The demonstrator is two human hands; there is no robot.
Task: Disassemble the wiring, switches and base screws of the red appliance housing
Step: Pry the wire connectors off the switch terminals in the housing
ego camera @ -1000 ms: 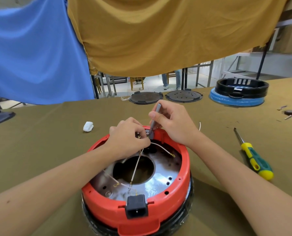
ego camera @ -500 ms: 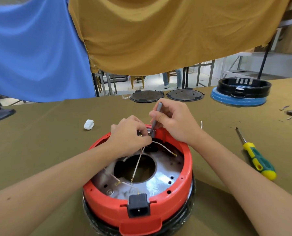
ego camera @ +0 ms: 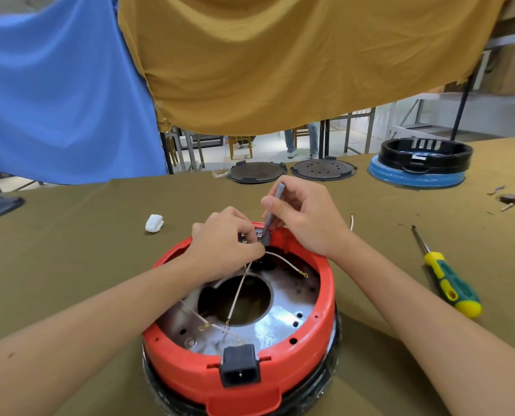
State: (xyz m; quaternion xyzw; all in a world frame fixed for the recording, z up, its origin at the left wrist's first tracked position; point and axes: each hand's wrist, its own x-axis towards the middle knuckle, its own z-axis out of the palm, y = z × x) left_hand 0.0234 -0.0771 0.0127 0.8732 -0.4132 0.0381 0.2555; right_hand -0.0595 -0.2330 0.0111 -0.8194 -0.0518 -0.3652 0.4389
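Observation:
The red appliance housing (ego camera: 307,358) stands upside down on the olive cloth, its metal inner plate (ego camera: 283,322) exposed. A black power socket (ego camera: 240,365) sits in the near rim. Thin white wires (ego camera: 284,261) with ring terminals run across the plate. At the far rim my left hand (ego camera: 224,246) pinches a small switch part where the wires meet. My right hand (ego camera: 305,216) grips a slim grey screwdriver (ego camera: 272,214), its tip down at that same part.
A green and yellow screwdriver (ego camera: 449,285) lies to the right. A white plastic piece (ego camera: 154,222) lies to the left. Two dark round plates (ego camera: 256,172), a black and blue housing (ego camera: 421,163) and small loose parts (ego camera: 514,202) sit at the far edge.
Both hands stay at the far rim; the grey screwdriver has shifted only slightly. The view has drifted a little.

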